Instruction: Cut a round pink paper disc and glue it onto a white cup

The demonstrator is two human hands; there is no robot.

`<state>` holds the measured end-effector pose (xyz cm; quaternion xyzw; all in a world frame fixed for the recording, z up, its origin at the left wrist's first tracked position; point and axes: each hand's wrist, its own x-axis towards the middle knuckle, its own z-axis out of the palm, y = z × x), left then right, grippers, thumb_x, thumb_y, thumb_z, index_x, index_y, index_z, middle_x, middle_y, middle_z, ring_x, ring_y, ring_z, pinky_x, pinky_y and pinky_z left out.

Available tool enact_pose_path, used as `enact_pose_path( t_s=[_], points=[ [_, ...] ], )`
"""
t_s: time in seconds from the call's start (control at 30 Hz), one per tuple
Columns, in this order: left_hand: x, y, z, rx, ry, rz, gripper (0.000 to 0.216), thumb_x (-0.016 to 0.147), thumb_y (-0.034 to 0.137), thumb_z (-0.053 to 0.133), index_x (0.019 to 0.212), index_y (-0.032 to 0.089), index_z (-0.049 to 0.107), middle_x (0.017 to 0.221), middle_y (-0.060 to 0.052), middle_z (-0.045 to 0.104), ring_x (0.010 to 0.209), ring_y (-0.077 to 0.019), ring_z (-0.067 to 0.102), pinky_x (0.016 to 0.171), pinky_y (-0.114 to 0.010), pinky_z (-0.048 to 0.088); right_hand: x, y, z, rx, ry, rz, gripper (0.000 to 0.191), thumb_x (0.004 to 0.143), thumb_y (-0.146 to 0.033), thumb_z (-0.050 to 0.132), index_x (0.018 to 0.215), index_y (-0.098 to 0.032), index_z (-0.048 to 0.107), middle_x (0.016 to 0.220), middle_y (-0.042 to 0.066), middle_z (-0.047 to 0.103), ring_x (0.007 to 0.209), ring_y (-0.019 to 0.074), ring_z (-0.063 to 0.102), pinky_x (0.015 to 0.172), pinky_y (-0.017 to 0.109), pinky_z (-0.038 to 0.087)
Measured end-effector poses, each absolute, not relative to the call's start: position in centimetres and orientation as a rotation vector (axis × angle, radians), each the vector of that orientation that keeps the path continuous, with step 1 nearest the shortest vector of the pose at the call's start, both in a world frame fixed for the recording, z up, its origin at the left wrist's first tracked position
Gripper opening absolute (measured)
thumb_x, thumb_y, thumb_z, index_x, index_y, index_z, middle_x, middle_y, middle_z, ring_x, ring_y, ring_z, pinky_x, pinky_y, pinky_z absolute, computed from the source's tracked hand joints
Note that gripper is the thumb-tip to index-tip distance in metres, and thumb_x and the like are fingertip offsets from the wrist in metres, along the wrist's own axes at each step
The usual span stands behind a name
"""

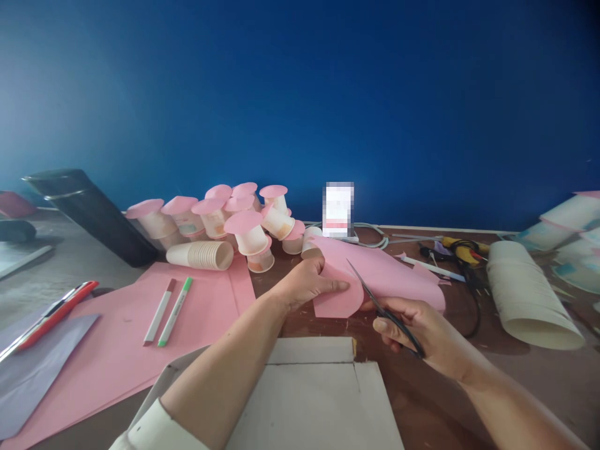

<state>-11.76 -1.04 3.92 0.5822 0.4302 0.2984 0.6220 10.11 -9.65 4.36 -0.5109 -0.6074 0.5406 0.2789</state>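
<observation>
My left hand [307, 282] pinches the edge of a pink paper sheet [379, 275] and holds it up above the brown table [422, 400]. In my right hand [415, 326] are black scissors [382, 309], fingers through the handles. Their blades are parted, and the upper blade crosses the paper's curved lower edge. Both forearms reach in from the bottom of the view.
Behind the hands stands a cluster of paper cups [234, 228] capped with pink discs, beside a lying stack of cups [201, 255]. At left, two markers [169, 309] lie on large pink sheets [122, 350], near a red cutter [51, 315]. A white box [314, 394] lies in front; cup stacks [529, 294] and cables lie at right.
</observation>
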Motion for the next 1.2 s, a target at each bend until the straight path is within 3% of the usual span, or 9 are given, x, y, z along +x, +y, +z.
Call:
enact_pose_path(
  t_s=[0.13,0.37,0.73,0.93,1.2],
  points=[
    [-11.8,-1.1,4.1,1.328,0.979,0.684,0.044,0.06,0.039,0.083,0.088,0.016,0.058,0.091,-0.006,0.064,0.082,-0.0185,0.06,0.071,-0.031,0.048,10.1,-9.6,4.5,-1.38,-1.616,1.469,0.046,0.079,-0.049,0.068,0.11,-0.015,0.064,0.063,-0.004,0.052,0.056,0.0101,0.047,0.052,0.023,0.039],
    [-11.7,-1.2,4.8,1.336,0.985,0.691,0.044,0.058,0.039,0.084,0.084,0.015,0.058,0.089,-0.005,0.063,0.08,-0.0165,0.057,0.07,-0.029,0.047,10.0,-9.5,4.6,-1.388,-1.64,1.458,0.048,0.08,-0.049,0.068,0.114,-0.015,0.065,0.062,-0.004,0.052,0.055,0.0099,0.046,0.052,0.023,0.039],
    [-12.0,-1.3,5.1,1.42,1.037,0.689,0.048,0.054,0.045,0.083,0.073,0.018,0.049,0.073,0.002,0.051,0.068,-0.0123,0.047,0.058,-0.025,0.04,10.0,-9.5,4.8,-1.425,-1.649,1.429,0.05,0.077,-0.052,0.069,0.11,-0.014,0.067,0.062,-0.002,0.053,0.054,0.0104,0.047,0.051,0.024,0.039],
    [-12.1,-1.3,5.2,1.421,1.049,0.668,0.05,0.053,0.046,0.083,0.071,0.02,0.043,0.071,0.004,0.046,0.066,-0.0113,0.043,0.057,-0.025,0.036,10.0,-9.5,4.8,-1.45,-1.626,1.431,0.044,0.072,-0.05,0.074,0.097,-0.015,0.07,0.06,-0.003,0.053,0.053,0.0104,0.047,0.05,0.023,0.039],
    [-12.3,-1.2,5.2,1.489,1.115,0.669,0.054,0.051,0.046,0.083,0.066,0.021,0.036,0.066,0.005,0.038,0.061,-0.0099,0.034,0.052,-0.024,0.027,9.9,-9.5,5.0,-1.469,-1.602,1.446,0.055,0.071,-0.051,0.074,0.11,-0.013,0.068,0.059,-0.004,0.052,0.053,0.0101,0.046,0.05,0.024,0.04]
  ],
)
